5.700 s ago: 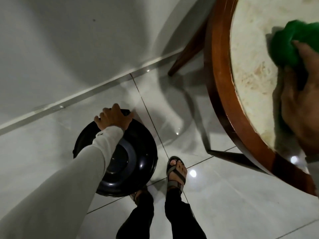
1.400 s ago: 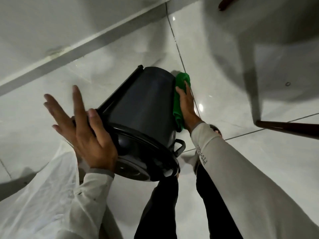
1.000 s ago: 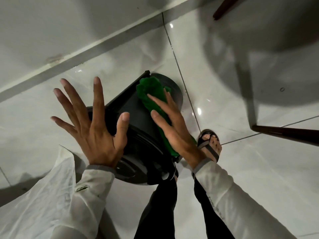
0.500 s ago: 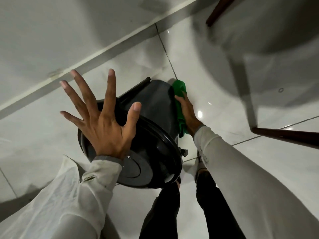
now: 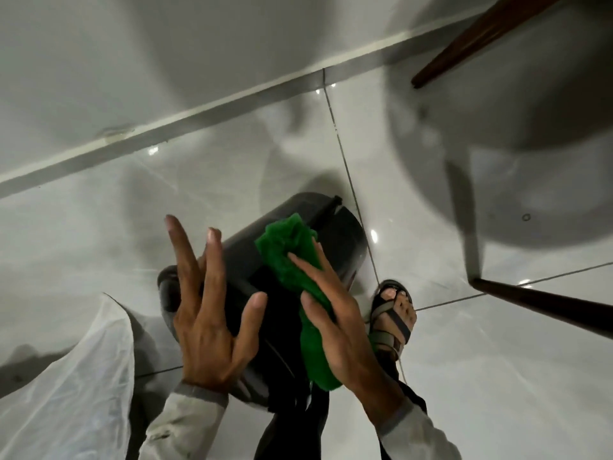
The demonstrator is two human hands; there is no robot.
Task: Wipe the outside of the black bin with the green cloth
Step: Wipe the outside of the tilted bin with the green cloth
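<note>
The black bin (image 5: 338, 240) is tilted over on the white floor, its lidded top towards me and its base pointing away. My left hand (image 5: 212, 313) lies flat on the lid end with fingers spread, bracing the bin. The green cloth (image 5: 292, 260) is spread along the bin's upper side. My right hand (image 5: 338, 330) presses down flat on the cloth, fingers extended. Much of the bin's side is hidden under both hands and the cloth.
A sandalled foot (image 5: 393, 313) stands just right of the bin. Dark wooden table legs (image 5: 544, 307) run across the right, another leg (image 5: 477, 38) at the top right. A white plastic bag (image 5: 66, 386) lies at the lower left. The wall's skirting (image 5: 166, 127) runs behind.
My right hand has swept the cloth from the bin's right side up onto its upper side. The bin has rolled under my left hand, which stays spread on the lid end.
</note>
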